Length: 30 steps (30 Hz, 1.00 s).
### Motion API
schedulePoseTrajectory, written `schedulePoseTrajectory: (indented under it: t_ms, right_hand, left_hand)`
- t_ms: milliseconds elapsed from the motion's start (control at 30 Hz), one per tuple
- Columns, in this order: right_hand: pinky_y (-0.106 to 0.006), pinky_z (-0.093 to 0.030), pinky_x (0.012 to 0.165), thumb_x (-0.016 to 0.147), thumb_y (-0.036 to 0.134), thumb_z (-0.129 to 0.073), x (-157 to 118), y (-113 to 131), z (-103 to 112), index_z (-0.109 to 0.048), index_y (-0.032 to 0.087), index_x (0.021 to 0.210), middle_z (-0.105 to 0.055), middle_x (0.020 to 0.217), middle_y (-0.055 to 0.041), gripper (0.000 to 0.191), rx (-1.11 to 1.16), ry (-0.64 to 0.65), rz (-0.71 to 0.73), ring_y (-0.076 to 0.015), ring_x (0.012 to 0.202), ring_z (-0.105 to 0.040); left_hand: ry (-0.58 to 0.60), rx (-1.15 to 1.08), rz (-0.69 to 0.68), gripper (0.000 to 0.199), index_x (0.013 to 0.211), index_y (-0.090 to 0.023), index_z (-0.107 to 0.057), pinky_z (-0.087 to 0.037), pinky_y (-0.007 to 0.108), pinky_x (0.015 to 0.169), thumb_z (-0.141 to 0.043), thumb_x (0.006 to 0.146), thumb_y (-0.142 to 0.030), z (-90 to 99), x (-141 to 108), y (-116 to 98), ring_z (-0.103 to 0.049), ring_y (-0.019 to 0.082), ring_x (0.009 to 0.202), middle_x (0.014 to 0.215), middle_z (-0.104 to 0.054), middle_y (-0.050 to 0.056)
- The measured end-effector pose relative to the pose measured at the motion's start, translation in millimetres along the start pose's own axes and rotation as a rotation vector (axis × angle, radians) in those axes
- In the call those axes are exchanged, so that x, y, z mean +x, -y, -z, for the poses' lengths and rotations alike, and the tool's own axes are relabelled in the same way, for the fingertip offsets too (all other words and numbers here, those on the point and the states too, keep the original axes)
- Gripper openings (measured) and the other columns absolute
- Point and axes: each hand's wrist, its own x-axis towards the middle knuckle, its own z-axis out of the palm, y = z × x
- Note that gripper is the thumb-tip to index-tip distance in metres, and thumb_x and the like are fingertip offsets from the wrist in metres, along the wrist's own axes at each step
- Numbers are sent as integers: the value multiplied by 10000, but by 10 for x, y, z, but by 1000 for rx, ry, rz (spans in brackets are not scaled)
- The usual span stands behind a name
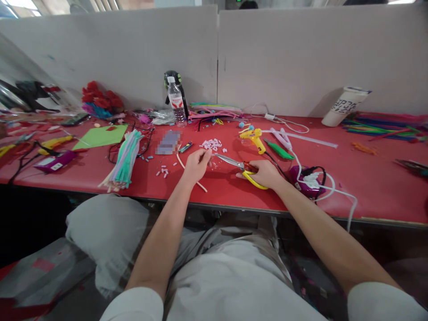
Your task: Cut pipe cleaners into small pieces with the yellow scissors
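Observation:
My right hand (265, 173) is wrapped round the yellow and red handles of the scissors (234, 163), whose blades point left. My left hand (199, 164) is pinched near the blade tips, and what is between its fingertips is too small to make out. Just behind the hands lies a pile of small pale pink pieces (212, 144). More small pieces (163, 171) are scattered to the left. A thin cream strand (201, 187) runs on the table beside and below my left hand.
On the red table (214, 198) are a yellow glue gun (254, 139), a green tool (280, 150), a purple box with cables (306, 182), a pipe-cleaner bundle (125, 160), a water bottle (177, 103) and a white cup (344, 107). A grey partition (133, 58) stands behind.

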Motion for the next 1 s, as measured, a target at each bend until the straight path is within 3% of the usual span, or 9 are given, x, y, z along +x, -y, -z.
schedulePoseTrajectory:
  t_ms: [1000]
  right_hand:
    - [-275,-242,506,688,751,-603,-5,11,6,-439,211,578,-473,540,19,575,9,-9,2,-116,514,-384]
  left_hand:
    - [12,-17,8,437,716,-167,-609,-453,259,625,-464,944,-511,-8,10,25,-581,134,610,624,-632,27]
